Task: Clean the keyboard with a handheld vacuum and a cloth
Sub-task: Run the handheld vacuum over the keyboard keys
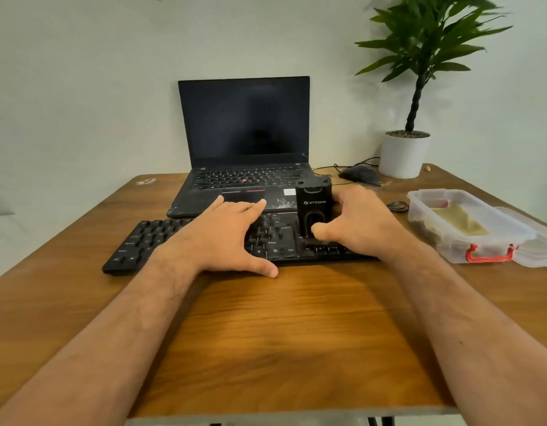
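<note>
Gripping the black vacuum (313, 210) upright on the keyboard (149, 241), the right hand (358, 222) curls around it; the left hand (232, 235) rests flat, fingers straight, on the keys.

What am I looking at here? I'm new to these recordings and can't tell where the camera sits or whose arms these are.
There is no machine here. A person wears one wide camera on the head, looking forward and down, so the two bare arms are theirs.

On the wooden table lies a black keyboard, the thing being cleaned. The left hand rests flat on its keys, apparently steadying it. The right hand grips a black handheld vacuum, standing upright on the keyboard's right part.

Behind are an open laptop with a dark screen, a mouse and a potted plant. At the right sits a clear plastic box. I can't tell whether the cloth is inside it.
</note>
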